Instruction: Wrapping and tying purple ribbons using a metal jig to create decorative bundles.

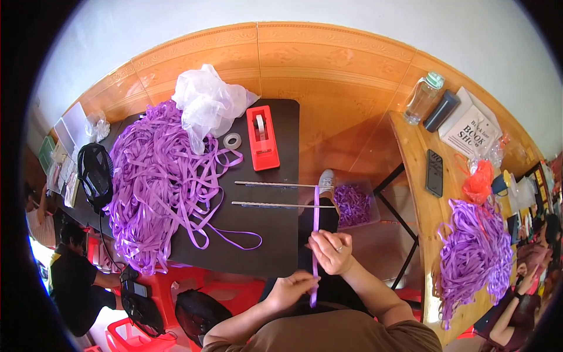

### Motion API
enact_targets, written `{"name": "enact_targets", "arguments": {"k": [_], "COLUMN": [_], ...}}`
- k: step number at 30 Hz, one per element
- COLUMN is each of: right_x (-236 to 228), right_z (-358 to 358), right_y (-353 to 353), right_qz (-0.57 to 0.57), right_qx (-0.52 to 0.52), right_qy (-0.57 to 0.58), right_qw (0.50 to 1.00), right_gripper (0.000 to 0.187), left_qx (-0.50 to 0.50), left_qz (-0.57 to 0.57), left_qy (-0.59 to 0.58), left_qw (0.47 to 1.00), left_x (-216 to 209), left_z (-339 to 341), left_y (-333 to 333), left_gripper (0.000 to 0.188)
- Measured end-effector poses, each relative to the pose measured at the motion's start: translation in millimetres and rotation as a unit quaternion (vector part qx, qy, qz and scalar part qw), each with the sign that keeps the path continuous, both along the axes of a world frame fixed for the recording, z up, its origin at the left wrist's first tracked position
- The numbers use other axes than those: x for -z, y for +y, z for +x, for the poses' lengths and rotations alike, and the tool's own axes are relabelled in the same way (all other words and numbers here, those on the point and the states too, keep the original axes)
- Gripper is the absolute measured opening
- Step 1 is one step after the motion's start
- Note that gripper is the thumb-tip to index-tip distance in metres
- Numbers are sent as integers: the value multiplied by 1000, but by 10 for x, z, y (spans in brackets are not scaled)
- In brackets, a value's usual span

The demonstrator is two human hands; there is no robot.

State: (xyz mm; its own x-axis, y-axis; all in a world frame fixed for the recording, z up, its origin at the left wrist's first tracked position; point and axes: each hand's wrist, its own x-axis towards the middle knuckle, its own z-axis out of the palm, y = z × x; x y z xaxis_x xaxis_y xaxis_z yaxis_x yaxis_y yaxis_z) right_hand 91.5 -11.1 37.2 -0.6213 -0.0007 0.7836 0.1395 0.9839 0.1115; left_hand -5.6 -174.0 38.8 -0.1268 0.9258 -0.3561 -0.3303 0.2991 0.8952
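Both hands are working a purple ribbon strip [316,234] just off the dark desk's [264,246] near edge: left hand [291,290] is pinching its lower end, right hand [333,252] is gripping it higher up. Its top is looping over two metal rods [281,195] jutting off the desk, near a heaped ribbon pile [155,176] and a red tape dispenser [261,138].

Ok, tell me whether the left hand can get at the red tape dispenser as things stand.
Probably not right away. The left hand is pinching the purple ribbon strip near the body, and the red tape dispenser sits at the far side of the dark table. Nothing blocks the path, but the hand is occupied.
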Motion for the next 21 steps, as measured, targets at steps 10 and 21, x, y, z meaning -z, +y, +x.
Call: {"name": "enact_targets", "arguments": {"k": [10, 21], "right_x": [-18, -111], "right_z": [48, 70], "right_y": [-47, -107], "right_qz": [-4, -19], "right_qx": [12, 31], "right_qy": [27, 28], "right_qw": [1000, 999], "right_gripper": [23, 17], "left_qx": [129, 197], "left_qz": [353, 173], "left_qy": [516, 470], "left_qw": [770, 843], "left_x": [-1355, -846], "left_z": [-1047, -1155], "left_y": [736, 2043], "left_gripper": [7, 29]}}
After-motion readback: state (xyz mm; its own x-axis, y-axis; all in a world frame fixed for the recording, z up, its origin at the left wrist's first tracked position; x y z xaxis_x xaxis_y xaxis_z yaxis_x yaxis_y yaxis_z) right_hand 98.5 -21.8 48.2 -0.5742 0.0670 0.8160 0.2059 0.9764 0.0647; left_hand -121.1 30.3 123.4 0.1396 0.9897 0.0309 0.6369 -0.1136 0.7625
